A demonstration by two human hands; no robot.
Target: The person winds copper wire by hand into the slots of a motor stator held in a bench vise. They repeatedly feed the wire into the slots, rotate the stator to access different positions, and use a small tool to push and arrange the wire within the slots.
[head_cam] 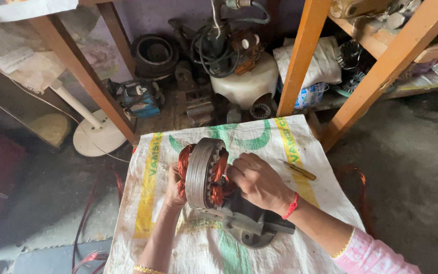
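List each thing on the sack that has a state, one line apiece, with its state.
Stator: upright on edge, copper windings exposed.
Left hand: grips the stator's far side.
Right hand: fingers at the copper coils.
Grey motor housing: lying on the sack, under the stator.
Screwdriver: lying flat, untouched.
Woven sack: spread flat.

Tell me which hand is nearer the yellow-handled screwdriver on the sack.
Right. The right hand works just left of the screwdriver; the left hand is beyond the copper-wound stator.
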